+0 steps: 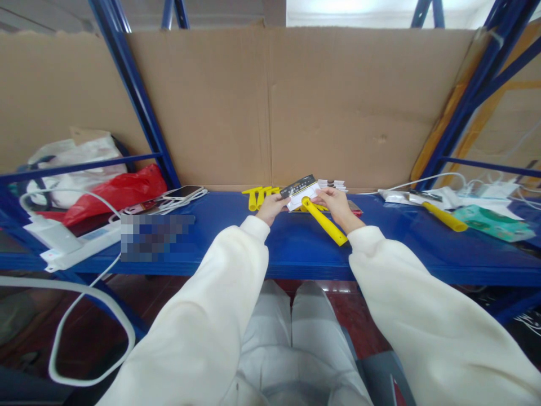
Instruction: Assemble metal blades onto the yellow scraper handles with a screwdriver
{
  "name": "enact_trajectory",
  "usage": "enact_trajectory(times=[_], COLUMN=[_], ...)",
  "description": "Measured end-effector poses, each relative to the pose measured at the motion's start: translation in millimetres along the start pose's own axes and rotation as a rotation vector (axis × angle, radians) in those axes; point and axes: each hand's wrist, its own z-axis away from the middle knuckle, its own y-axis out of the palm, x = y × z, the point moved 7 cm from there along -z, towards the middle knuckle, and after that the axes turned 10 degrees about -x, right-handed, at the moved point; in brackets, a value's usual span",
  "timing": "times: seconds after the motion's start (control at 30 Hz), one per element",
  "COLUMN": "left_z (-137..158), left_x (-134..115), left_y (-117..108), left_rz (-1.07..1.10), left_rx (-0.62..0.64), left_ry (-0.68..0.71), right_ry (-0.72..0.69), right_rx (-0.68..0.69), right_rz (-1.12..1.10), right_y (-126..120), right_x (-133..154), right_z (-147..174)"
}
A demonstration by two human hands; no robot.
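A black-and-white printed card (299, 193) is held up above the blue tabletop between my two hands. My left hand (271, 209) pinches its left edge, and my right hand (337, 206) is closed at its right edge. A long yellow tool handle (327, 225) slants down to the right from the front of the card, its upper end overlapping the card. Whether my right fingers also grip this handle is hard to tell. Behind my left hand lie several similar yellow tools (253, 198). A small stack of white cards (332, 185) sits behind the held card.
At left are a white power strip (91, 242), a red bag (122, 194) and a phone (185, 192) with cables. Another yellow tool (444, 217) and a green packet (494, 223) lie at right. A cardboard sheet (329, 107) stands along the back between blue shelf posts (139, 96).
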Motion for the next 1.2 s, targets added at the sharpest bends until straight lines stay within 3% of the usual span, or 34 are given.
enact_trajectory(times=[0.37, 0.7, 1.0, 1.2], left_z=[-4, -1, -3, -3], left_x=[-5, -5, -5, -2], left_y=[-15, -14, -16, -18], left_rz=[0.021, 0.056, 0.056, 0.103], left_rx=[-0.187, -0.157, -0.191, -0.198], left_ry=[0.033, 0.004, 0.033, -0.027], right_ry=[0.027, 0.024, 0.053, 0.064], right_rx=[0.032, 0.183, 0.163, 0.137], right_rz=[0.022, 0.04, 0.016, 0.046], right_y=[3, 14, 14, 13], right_x=[1, 1, 1, 0], right_z=[5, 10, 11, 11])
